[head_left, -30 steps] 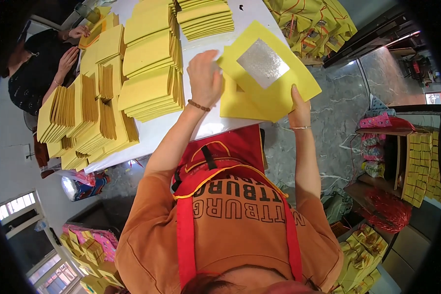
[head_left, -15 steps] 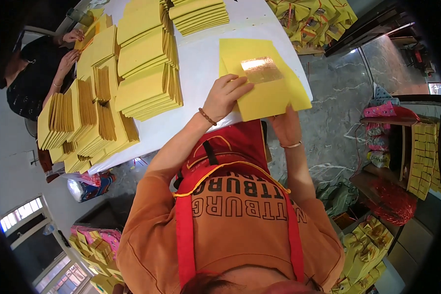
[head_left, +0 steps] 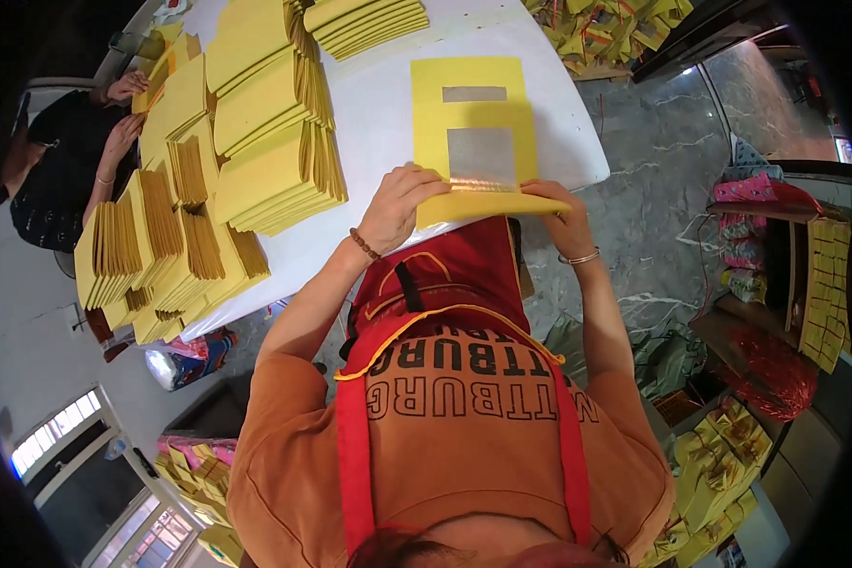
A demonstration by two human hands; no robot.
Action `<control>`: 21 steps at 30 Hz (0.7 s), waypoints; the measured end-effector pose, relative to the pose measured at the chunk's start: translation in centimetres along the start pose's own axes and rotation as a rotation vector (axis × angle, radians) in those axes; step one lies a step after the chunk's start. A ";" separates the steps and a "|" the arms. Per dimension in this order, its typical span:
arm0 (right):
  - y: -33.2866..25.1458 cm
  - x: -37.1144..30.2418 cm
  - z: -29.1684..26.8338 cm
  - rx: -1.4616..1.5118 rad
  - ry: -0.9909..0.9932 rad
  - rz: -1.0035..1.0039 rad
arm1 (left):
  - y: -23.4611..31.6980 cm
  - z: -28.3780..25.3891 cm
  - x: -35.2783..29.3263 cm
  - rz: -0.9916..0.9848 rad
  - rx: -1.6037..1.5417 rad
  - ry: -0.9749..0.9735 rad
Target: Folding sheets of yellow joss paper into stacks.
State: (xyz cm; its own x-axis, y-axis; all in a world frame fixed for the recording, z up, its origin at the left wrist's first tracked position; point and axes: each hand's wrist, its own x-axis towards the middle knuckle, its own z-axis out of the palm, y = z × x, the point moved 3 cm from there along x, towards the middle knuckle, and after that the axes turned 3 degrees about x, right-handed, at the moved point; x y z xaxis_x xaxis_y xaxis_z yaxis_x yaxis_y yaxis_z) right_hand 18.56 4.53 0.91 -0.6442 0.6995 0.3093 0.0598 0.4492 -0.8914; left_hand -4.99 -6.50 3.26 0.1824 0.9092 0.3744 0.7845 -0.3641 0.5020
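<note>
A yellow paper sheet lies on the white table in front of me. On it are a narrow silver foil strip and a larger silver foil rectangle. The sheet's near end curls upward at the table edge. My left hand grips the left end of that curl, fingers bent over the paper. At the right end, my right hand pinches the rolled edge, its thumb partly hidden.
Several stacks of folded yellow paper fill the table's left side. Beyond them, a co-worker's hands handle yellow paper. Heaped yellow bundles lie past the table's far right edge. More yellow bundles stand behind me at right.
The yellow sheet has turned from slanted and folded over to straight, now showing two foil patches. Its near edge is curled up. My right hand has shifted to the sheet's right near corner.
</note>
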 end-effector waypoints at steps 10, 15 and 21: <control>2.2 2.0 1.6 0.116 0.174 0.489 | -1.0 1.5 1.3 -0.659 -0.171 0.111; 1.7 2.8 1.6 0.036 0.231 0.510 | -2.6 2.3 1.5 -0.780 -0.318 0.150; 3.1 3.2 1.6 0.061 0.272 0.502 | -3.5 2.5 1.7 -0.832 -0.294 0.114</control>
State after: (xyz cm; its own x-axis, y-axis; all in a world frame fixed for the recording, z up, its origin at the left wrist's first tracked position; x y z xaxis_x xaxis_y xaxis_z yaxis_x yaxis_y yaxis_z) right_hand 15.45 7.21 -1.38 -0.3286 0.9401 -0.0903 0.2585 -0.0025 -0.9660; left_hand -6.00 -3.18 0.18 -0.4512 0.8823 -0.1339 0.4499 0.3544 0.8198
